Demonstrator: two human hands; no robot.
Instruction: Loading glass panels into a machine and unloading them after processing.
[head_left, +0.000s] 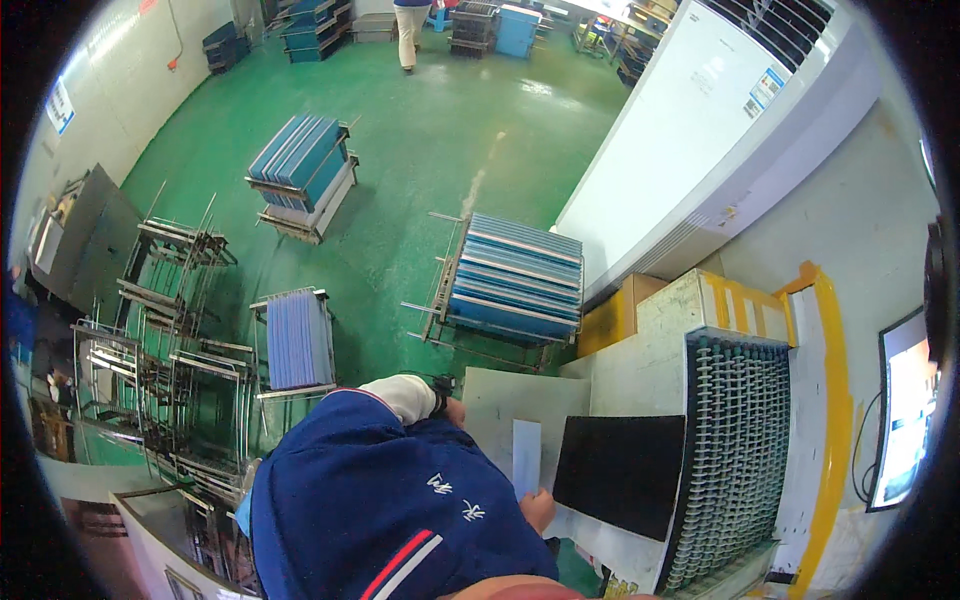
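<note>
My right hand (538, 510) is closed at the near end of a narrow pale blue strip (526, 456), its fingers curled against the edge. The strip lies over a light grey surface (490, 395). To the right of that hand is a flat black panel (625, 470). My left hand (455, 412) shows only in part beyond my blue jacket, beside the grey surface's left edge, with a dark band at the wrist. Its fingers are mostly hidden, so I cannot tell what it holds.
A conveyor with rows of small rollers (735, 450) stands right of the black panel. Metal racks of blue panels (515, 275) stand on the green floor (400, 150). Bare metal racks (170, 290) are at left, a tall white cabinet unit (690, 110) at right. Another person (408, 30) stands far back.
</note>
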